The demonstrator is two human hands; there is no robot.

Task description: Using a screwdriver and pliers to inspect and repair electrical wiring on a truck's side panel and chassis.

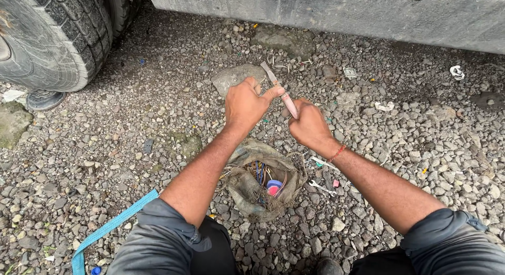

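gripping knife point(280, 91) (both hands point(279, 113))

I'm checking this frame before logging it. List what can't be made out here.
- Head view: the knife handle's end, hidden inside the right hand.
- What the left hand pinches at the blade: covered by its fingers.
- The sack contents: a tangle of wires, too small to sort.
- The tyre: cut by the edge.

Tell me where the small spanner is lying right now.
In the head view, the small spanner lies on the gravel, just right of the open cloth bag and below the right forearm, on the person's right side.
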